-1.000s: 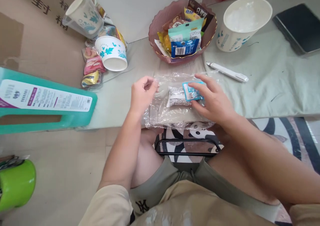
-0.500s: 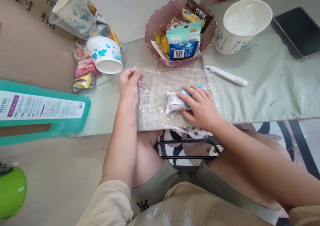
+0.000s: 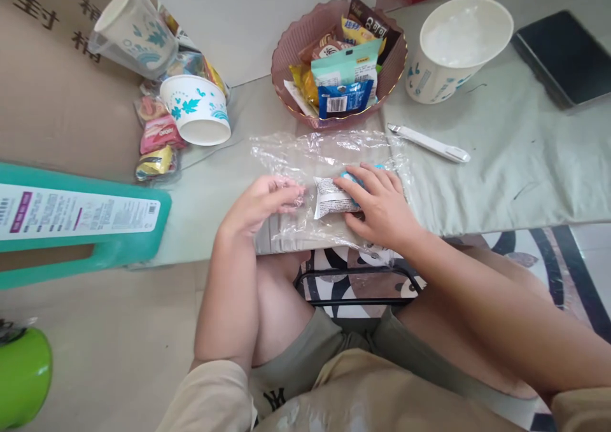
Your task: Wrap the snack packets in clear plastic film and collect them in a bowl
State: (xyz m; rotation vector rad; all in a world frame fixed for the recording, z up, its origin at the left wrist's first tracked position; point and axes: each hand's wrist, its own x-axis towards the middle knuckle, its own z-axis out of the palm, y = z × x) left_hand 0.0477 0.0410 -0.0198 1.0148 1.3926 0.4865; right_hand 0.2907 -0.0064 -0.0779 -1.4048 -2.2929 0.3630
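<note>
A sheet of clear plastic film (image 3: pixel 329 149) lies crinkled on the cloth-covered table, its near side hanging over the edge. On it rests a small snack packet (image 3: pixel 329 198), white with printed text and some blue. My right hand (image 3: pixel 382 203) lies over the packet's right part, fingers closed round it and pressing it down. Left of the packet, my left hand (image 3: pixel 265 204) has its thumb and fingers pinched together on the film's left part. The fingertips look slightly blurred through the plastic.
A pink ribbed bowl (image 3: pixel 291 44) of snack packets stands behind the film. Nearby are a white utility knife (image 3: pixel 429 142), a paper tub (image 3: pixel 429 69), a black tablet-like device (image 3: pixel 566 53), a tipped paper bowl (image 3: pixel 198 104), bagged snacks (image 3: pixel 160 133) and a teal container (image 3: pixel 157 235).
My left hand has come from the film's far left corner toward me and rightward, drawing the film's left side in toward the packet. My right hand stays on the packet.
</note>
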